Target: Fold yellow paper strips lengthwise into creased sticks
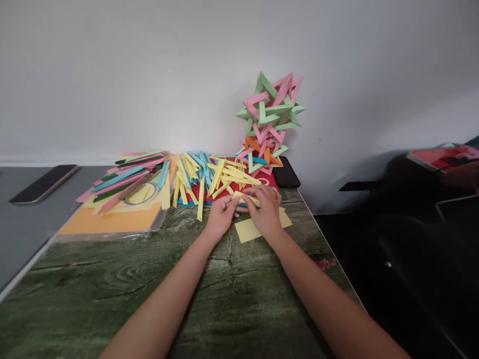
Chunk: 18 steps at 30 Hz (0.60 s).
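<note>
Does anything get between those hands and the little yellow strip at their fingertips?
Nothing visible does: the left hand and right hand both pinch the yellow strip directly. The flat yellow paper, partly hidden behind the right hand, is not between them.

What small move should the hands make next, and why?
Probably press a crease along the yellow paper: the left hand and right hand both pinch it, and narrow, folded-looking yellow strips lie just beyond.
</note>
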Tool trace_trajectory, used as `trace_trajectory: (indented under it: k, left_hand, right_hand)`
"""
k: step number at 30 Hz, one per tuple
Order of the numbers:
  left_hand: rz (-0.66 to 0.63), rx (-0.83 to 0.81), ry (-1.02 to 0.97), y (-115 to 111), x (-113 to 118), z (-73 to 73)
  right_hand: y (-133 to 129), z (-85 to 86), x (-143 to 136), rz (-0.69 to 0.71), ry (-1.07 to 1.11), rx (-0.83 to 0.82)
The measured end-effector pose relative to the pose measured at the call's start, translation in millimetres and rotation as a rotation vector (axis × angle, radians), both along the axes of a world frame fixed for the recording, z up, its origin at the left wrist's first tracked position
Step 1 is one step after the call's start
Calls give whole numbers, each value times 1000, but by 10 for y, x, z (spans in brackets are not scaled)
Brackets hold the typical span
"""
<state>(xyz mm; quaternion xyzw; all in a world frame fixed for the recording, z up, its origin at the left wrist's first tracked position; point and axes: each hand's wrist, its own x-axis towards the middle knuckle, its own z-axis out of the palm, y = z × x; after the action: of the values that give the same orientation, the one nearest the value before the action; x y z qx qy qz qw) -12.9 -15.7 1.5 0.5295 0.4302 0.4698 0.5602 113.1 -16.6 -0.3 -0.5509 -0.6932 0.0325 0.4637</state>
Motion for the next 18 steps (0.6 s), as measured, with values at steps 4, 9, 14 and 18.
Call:
trace_trajectory:
  k: [4, 9, 14, 18]
  left_hand:
    - [14, -5, 1, -8, 9, -8]
    - [47, -28, -7, -15, 16, -26]
    - [148, -31, -53, -15, 11, -17]
    - [232, -8, -87, -3, 10, -24]
  right_hand:
    - [10, -2, 2, 41, -14, -6]
    - [3, -6, 5, 33, -25, 7]
    - [6, -9, 0, 12, -19, 19]
    - [15, -13, 0, -7, -22, 24]
